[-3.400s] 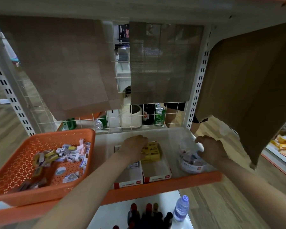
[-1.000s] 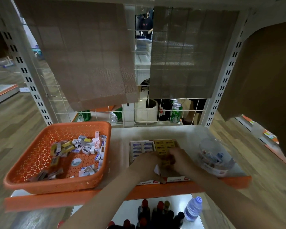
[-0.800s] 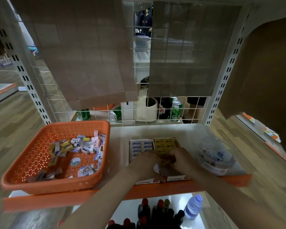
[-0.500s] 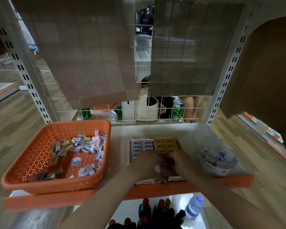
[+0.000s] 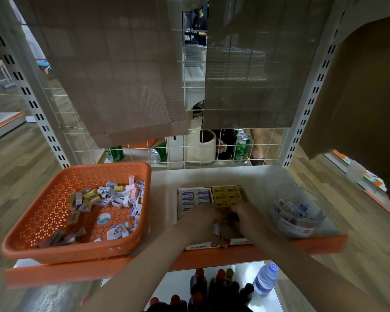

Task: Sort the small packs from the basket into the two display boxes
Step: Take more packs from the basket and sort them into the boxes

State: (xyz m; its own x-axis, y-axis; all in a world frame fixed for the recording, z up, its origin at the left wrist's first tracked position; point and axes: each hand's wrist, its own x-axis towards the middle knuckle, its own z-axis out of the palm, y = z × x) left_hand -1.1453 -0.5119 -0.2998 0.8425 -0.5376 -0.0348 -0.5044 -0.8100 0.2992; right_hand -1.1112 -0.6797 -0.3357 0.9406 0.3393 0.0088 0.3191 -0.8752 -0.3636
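An orange basket at the left of the shelf holds several small packs, white-blue and yellow. Two display boxes stand side by side mid-shelf: the left box shows rows of white-blue packs, the right box rows of yellow packs. Both hands meet over the front halves of the boxes. My left hand is curled, with a white pack edge showing under its fingers. My right hand pinches a small dark-looking pack between the two hands. The boxes' front parts are hidden.
A clear round tub with small items stands right of the boxes. The shelf's orange front lip runs below. A wire grid with cans closes the back. Dark bottles and a water bottle stand on the lower shelf.
Earlier my right hand was at the clear tub and my left over the boxes. Both hands have since come together over the boxes and barely shifted in the last second.
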